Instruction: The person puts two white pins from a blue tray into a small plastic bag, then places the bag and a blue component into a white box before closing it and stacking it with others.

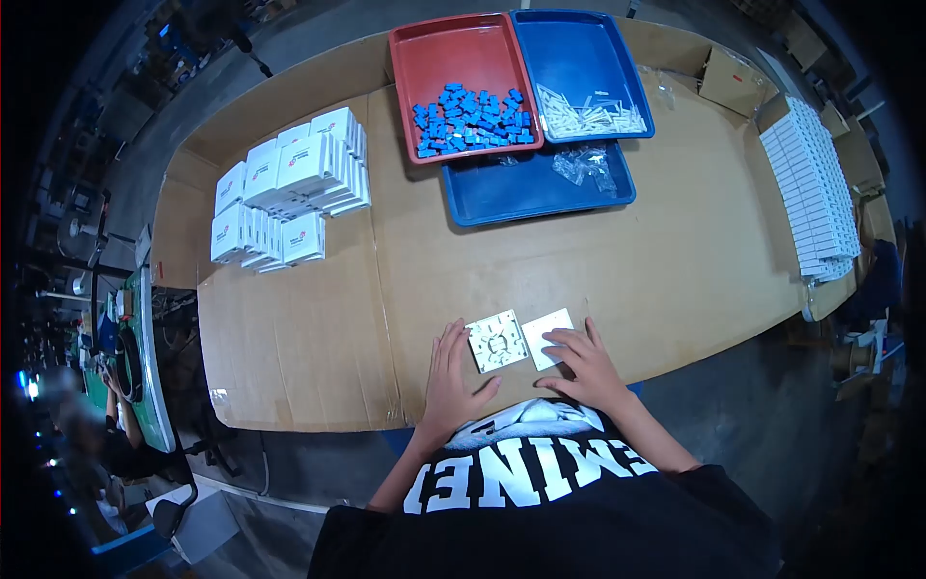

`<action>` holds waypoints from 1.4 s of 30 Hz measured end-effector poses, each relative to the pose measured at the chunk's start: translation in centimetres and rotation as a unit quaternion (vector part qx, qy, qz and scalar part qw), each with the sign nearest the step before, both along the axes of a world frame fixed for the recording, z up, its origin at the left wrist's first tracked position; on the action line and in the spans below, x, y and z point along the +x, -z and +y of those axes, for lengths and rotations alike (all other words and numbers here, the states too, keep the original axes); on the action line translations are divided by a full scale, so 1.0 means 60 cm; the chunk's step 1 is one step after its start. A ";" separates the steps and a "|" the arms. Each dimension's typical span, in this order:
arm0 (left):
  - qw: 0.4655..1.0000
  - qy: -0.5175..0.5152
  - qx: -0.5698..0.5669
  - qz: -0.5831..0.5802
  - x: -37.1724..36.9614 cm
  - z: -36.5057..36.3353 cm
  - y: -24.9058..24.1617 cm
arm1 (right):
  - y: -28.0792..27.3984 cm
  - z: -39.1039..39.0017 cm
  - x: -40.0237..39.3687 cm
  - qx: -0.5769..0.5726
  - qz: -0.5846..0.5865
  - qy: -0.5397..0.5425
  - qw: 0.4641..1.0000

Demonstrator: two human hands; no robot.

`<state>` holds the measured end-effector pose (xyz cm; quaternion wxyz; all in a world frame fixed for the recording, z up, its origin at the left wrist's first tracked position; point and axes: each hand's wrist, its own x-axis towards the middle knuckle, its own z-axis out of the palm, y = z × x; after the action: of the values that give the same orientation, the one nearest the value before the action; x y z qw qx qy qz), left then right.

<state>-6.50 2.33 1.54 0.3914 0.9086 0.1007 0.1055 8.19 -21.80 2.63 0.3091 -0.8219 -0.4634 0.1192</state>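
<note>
A square white plastic back plate (498, 342) with a round cutout and moulded details lies near the table's front edge. My left hand (449, 382) rests beside its left edge, fingers stretched out and thumb spread away. Just to the right lies a smooth white square plate (546, 333), tilted a little in line with the first. My right hand (585, 371) is over its right side with fingers spread, and the fingertips overlap the plate and hide part of it.
Stacked white boxed units (294, 174) stand at the left. At the back, a red tray (463, 48) holds blue parts and a blue tray (569, 48) holds white strips. A lower blue tray (511, 198) has clear plastic bags. White plates (808, 188) are stacked at the right.
</note>
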 end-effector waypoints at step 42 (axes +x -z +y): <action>0.968 -0.112 -0.187 -0.127 0.091 0.029 0.020 | -0.098 0.109 0.374 0.223 0.403 0.124 0.879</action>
<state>-1.06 4.09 0.37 0.5494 0.7816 0.1687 0.2425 30.64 -15.25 8.52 0.6565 -0.6627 -0.2077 0.2945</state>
